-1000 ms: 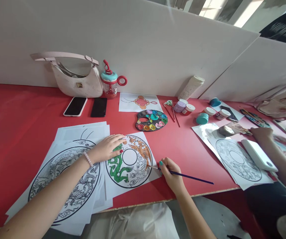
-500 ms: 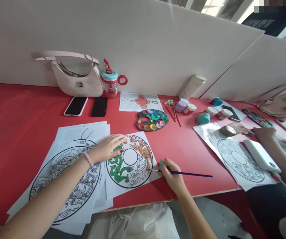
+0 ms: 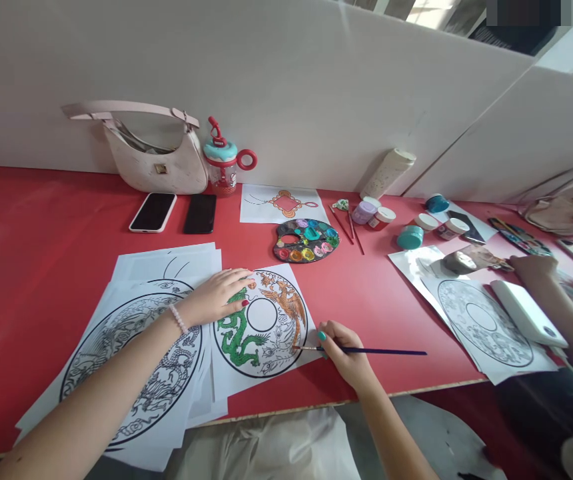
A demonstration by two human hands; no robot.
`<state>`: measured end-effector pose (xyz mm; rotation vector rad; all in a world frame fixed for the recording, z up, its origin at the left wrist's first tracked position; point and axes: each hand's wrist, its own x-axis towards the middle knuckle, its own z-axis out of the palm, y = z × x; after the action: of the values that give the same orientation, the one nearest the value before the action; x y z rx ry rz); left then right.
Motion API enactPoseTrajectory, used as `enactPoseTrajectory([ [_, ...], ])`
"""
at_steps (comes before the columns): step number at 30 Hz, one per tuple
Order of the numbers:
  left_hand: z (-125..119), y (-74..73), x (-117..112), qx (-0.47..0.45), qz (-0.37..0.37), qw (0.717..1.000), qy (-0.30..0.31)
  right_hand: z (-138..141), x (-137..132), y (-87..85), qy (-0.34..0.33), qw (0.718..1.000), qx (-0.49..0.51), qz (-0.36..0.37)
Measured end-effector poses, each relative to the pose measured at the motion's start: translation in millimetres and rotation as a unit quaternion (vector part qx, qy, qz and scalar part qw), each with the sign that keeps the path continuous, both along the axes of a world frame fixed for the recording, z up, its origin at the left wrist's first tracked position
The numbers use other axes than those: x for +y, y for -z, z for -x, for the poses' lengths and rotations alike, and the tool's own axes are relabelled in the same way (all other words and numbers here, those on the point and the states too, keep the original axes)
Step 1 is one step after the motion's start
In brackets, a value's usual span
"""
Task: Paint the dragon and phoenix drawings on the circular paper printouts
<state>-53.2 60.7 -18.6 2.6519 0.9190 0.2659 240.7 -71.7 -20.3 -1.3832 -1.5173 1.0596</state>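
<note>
Close to the person, at the front edge of the red counter (image 3: 41, 233), the right hand (image 3: 347, 355) is curled around a thin blue brush (image 3: 381, 351). The fingers pinch it near the tip. The long handle points off to the right, lying low over the counter. The brush tip touches the lower right side of the drawing (image 3: 261, 323), just left of the hand.

The drawing is a round ring on white paper, with a green dragon on the left side and an orange bird on the right. It lies between the two hands. The left hand (image 3: 216, 297) lies flat and open on the upper left edge of the drawing, fingers spread out, holding nothing. Under that arm is a pile of papers (image 3: 131, 353) with black rings that have no colour.

A bit farther back sits a palette (image 3: 306, 241) with many colours. Some paint pots (image 3: 374, 215) stand to its right. Another person's hand (image 3: 534, 267) rests on the far right. Two phones (image 3: 152, 212) lie to the left. At the very back, a bag (image 3: 156, 160) and a bottle (image 3: 224, 163) stand by the wall (image 3: 316, 87).
</note>
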Motion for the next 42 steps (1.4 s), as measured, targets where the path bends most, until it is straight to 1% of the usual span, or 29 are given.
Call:
enactPoseTrajectory([
  [3,0.1,0.4,0.1,0.006,-0.002,1.0,0.0,0.8,1.1,0.5,0.004,1.0,-0.008,0.012],
  [4,0.1,0.5,0.2,0.008,-0.002,1.0,0.0,1.0,1.8,1.3,0.015,1.0,-0.012,0.014],
  [8,-0.1,1.2,0.1,0.007,0.0,1.0,-0.001,1.5,5.6,4.9,0.1,0.994,-0.032,-0.009],
  [11,-0.2,1.1,0.0,0.006,-0.001,1.0,0.0,1.9,7.6,5.8,0.125,0.991,-0.041,-0.025],
  [13,-0.2,0.5,-0.1,0.009,0.0,1.0,0.001,1.9,7.2,5.5,0.123,0.991,-0.042,-0.026],
  [15,-0.3,-0.1,-0.3,0.011,0.0,1.0,0.002,1.2,5.4,5.1,0.104,0.994,-0.035,-0.022],
  [19,-0.7,-1.0,-0.6,0.007,-0.007,1.0,0.002,-0.7,0.4,3.5,0.006,1.0,0.0,-0.005],
  [21,-0.9,-1.4,-0.6,0.006,-0.011,1.0,0.004,-0.8,-1.1,1.8,-0.017,1.0,0.009,-0.002],
  [26,-1.1,-2.0,-0.2,0.008,-0.012,1.0,0.005,0.7,0.1,-0.4,-0.018,1.0,-0.006,0.002],
  [28,-0.9,-1.8,-0.1,0.01,-0.012,1.0,0.004,0.8,1.6,1.7,0.015,1.0,-0.017,-0.002],
  [31,-0.7,-1.4,-0.1,0.008,-0.012,1.0,0.004,0.5,3.6,5.9,0.083,0.996,-0.026,-0.02],
  [34,-0.7,-1.5,-0.3,0.006,-0.01,1.0,0.005,0.5,4.6,7.3,0.113,0.992,-0.035,-0.035],
  [37,-0.9,-2.0,-0.5,0.006,-0.01,1.0,0.004,0.9,4.0,5.2,0.103,0.994,-0.026,-0.041],
  [42,-0.4,-1.0,-0.3,0.007,-0.009,1.0,0.003,1.0,1.8,1.5,0.029,0.999,0.004,-0.022],
])
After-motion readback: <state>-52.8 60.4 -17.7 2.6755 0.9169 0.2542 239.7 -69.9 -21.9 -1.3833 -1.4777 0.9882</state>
